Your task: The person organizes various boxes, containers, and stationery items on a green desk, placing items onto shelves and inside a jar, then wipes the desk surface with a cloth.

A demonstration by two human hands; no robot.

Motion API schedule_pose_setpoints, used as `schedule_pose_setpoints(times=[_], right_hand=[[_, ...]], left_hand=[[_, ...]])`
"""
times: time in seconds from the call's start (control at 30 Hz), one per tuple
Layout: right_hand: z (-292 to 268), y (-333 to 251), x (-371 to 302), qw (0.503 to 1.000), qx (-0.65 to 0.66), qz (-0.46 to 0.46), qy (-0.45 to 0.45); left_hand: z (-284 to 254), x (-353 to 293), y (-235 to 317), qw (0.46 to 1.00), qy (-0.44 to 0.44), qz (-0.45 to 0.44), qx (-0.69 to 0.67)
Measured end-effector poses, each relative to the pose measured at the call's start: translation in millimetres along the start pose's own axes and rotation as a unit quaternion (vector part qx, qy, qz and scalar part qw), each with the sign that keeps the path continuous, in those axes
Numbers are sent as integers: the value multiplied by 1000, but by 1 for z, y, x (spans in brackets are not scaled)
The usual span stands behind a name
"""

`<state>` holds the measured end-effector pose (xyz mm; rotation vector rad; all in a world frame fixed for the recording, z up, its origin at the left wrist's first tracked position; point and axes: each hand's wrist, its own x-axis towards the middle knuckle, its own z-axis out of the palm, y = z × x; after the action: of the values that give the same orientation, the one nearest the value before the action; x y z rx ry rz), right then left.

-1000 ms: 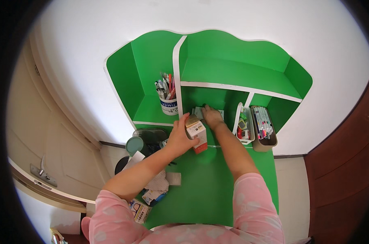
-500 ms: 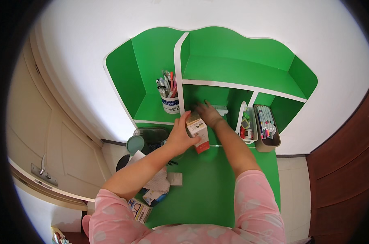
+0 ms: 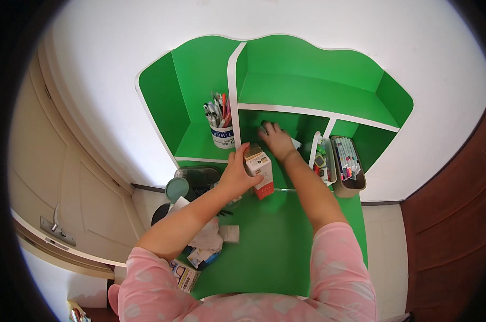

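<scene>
My left hand clasps white-and-red cardboard box — right hand half-curled, can't tell if gripping. Round white-and-blue tub: pens; oblong beige bin: slim white markers.

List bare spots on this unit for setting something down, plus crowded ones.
Free: desktop right of small pale box; upper shelf between divider and right wall; left shelf, left of pen cup.
Crowded: desktop's left side around paper pile; middle compartment, right hand inside, left hand holding carton in front; right end, white basket and marker bin.
</scene>
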<state>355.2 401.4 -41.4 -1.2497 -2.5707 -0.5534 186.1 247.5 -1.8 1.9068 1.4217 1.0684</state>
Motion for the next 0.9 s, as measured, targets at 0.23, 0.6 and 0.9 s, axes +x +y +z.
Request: schedule_pose_setpoints(times=[0.23,0.6,0.9], right_hand=[[-33,7,-29,984,28,147,97],[-50,4,-59,954,117,228,158],[-43,-1,-52,947,38,222,227]], left_hand=[[10,1,8,999,9,45,20],[52,71,12,997,48,-58,26],[104,116,10,973,196,-120,32]])
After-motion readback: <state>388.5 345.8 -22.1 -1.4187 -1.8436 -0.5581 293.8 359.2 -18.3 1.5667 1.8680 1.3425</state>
